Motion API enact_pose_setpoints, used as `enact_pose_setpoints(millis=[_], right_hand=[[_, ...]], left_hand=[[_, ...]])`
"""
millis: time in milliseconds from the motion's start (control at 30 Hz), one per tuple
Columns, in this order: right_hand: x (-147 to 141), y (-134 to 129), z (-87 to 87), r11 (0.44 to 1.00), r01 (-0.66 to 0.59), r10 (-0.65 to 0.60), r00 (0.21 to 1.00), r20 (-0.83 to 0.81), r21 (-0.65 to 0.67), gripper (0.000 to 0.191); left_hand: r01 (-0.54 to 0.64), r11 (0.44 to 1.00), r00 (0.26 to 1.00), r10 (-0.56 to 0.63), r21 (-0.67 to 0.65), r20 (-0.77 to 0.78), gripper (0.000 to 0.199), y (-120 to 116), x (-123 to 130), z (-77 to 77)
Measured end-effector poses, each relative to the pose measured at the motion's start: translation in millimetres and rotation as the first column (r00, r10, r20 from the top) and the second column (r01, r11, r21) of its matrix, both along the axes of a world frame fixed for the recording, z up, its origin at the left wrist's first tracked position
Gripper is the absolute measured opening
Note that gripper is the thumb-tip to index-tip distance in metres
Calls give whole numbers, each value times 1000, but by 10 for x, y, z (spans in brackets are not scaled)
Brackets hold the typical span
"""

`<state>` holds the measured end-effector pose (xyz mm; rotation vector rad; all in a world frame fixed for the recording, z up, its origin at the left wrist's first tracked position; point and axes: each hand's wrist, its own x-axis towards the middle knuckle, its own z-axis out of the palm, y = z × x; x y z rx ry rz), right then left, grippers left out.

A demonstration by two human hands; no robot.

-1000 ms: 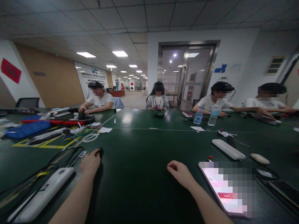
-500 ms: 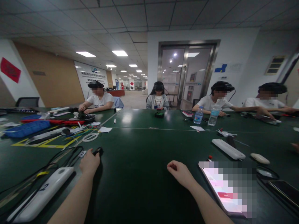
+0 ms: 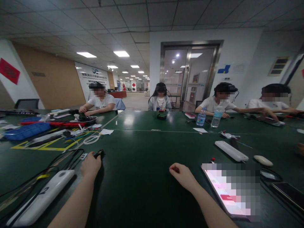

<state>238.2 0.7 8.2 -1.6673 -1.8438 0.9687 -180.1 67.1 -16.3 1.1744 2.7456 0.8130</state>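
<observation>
While a co-worker in a grey jacket (image 3: 161,104) and others in white T-shirts (image 3: 224,105) sit around a long dark green table (image 3: 135,148), a wall sign (image 3: 91,77) in the office behind carries lettering too small to read (no brand can be made out anywhere). On the near side, a tangle of black cables (image 3: 64,158) lies beside a long white device (image 3: 41,198) marked with a large "2"; it looks stiff and smooth, so it would be surest taken around its middle. To the right lie a phone (image 3: 229,193) with a pixelated screen and a second, dark phone (image 3: 288,192).

The right hand (image 3: 181,175) rests on the tabletop just beside the first phone, released, with its fingers loosely curled and nothing in them. The left hand (image 3: 91,165) is closed at the table's surface on a small black piece (image 3: 99,154), which sits at its fingertips just beside a small tag (image 3: 83,156) printed "2". That piece looks light and hard, and small enough to call for a fingertip pinch along its sides (whether a cable joins it cannot be told).
</observation>
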Motion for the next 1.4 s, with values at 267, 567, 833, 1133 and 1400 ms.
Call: enact_pose_setpoints(millis=[267,567,833,1133,1400], right_hand=[[-14,-11,32,1000,3,-3,1000,22,14,17],[-19,-24,46,1000,8,-8,1000,7,-20,18],[5,5,-27,1000,-1,1,1000,-1,22,18],[17,32,-71,1000,-7,7,1000,-16,26,20],[22,26,-67,1000,-16,16,999,-28,15,19]], left_hand=[[3,1000,1000,-3,-19,-1,55,-14,20,18],[-42,997,998,39,-69,-41,60,-17,14,14],[-62,996,996,58,-66,-61,57,-56,46,45],[-76,993,996,71,-92,-59,57,-104,116,123],[-69,995,996,65,-75,-56,55,-104,121,124]])
